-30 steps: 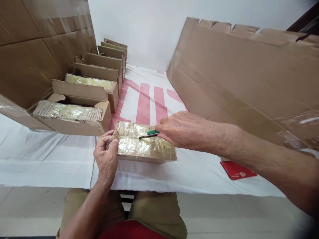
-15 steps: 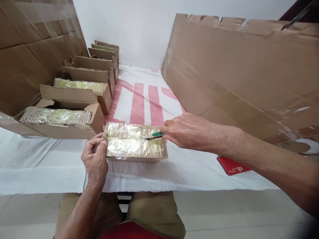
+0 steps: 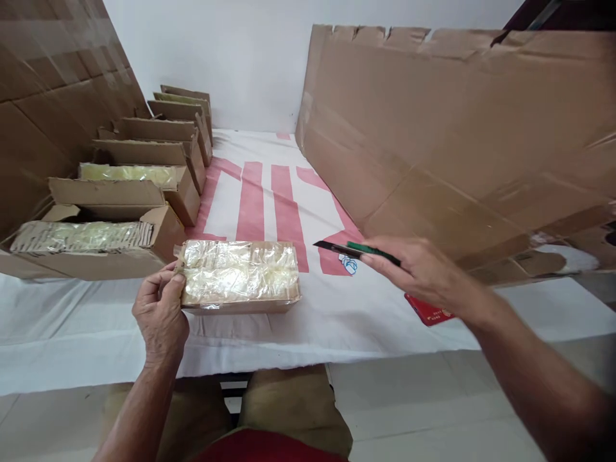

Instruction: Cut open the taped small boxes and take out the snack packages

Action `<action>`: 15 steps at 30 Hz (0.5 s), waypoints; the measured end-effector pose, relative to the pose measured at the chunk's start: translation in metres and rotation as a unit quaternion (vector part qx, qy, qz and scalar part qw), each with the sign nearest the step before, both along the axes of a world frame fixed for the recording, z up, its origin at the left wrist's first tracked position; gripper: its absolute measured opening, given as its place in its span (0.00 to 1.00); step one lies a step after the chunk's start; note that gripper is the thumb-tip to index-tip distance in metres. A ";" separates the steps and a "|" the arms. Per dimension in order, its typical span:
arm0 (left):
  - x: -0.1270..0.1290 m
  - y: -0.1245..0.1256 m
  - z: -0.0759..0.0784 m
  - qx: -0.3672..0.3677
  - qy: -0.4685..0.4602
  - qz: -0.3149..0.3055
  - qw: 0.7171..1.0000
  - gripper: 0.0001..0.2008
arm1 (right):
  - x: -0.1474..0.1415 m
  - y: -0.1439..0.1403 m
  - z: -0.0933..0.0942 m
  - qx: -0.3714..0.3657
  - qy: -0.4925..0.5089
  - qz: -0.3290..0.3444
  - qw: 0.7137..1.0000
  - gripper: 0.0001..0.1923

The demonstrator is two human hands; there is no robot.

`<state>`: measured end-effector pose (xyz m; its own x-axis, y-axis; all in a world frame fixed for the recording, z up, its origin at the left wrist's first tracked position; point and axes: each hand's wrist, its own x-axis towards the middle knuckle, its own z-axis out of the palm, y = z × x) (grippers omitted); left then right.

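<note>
We clamp our left hand (image 3: 160, 312) on the left end of the taped box (image 3: 239, 277) near the desk (image 3: 96, 327) front edge; our right hand (image 3: 418, 273) grips the green cutter (image 3: 355, 249), apart from the box.

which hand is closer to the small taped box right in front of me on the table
Left. The left hand grips the left end of the taped box, thumb and fingers touching it. The right hand is off to the box's right, clear of it, holding a green-handled knife.
</note>
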<state>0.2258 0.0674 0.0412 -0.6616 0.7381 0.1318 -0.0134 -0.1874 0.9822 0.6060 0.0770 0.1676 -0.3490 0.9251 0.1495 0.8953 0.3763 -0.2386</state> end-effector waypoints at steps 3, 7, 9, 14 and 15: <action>-0.009 -0.002 0.004 -0.039 0.000 -0.047 0.998 0.10 | -0.003 -0.027 -0.056 0.002 0.039 -0.033 0.999 0.19; -0.022 -0.007 0.015 -0.071 0.012 -0.097 0.993 0.12 | -0.029 -0.051 -0.129 0.027 -0.031 -0.022 0.999 0.16; -0.027 -0.010 0.019 -0.109 0.032 -0.113 0.987 0.16 | -0.038 -0.054 -0.146 0.027 -0.062 -0.001 0.998 0.15; -0.034 -0.013 0.019 -0.131 0.037 -0.171 0.976 0.24 | -0.039 -0.032 -0.121 0.049 -0.007 0.028 0.998 0.15; -0.034 -0.013 0.018 -0.124 0.028 -0.179 0.976 0.24 | -0.041 -0.023 -0.110 0.069 0.016 0.033 0.997 0.16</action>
